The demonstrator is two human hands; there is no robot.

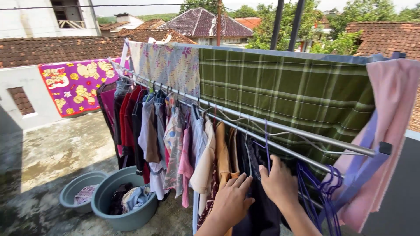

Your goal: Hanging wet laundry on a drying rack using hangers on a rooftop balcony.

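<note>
A metal drying rack (306,135) runs from the upper left to the right, hung with many garments on hangers. My left hand (231,202) rests on a dark garment (258,214) hanging near the rack's near end, fingers spread over the cloth. Just right of it, my right hand (278,182) grips the same dark garment below the rail. Several empty purple hangers (321,192) dangle right of my right hand. A green checked cloth (284,91) is draped over the back rail behind the hands.
Two grey-blue basins (107,203) with wet laundry stand on the concrete rooftop floor at lower left. A pink towel (389,113) hangs at the right end. A purple patterned blanket (74,85) lies over the low wall at left. Tiled roofs lie beyond.
</note>
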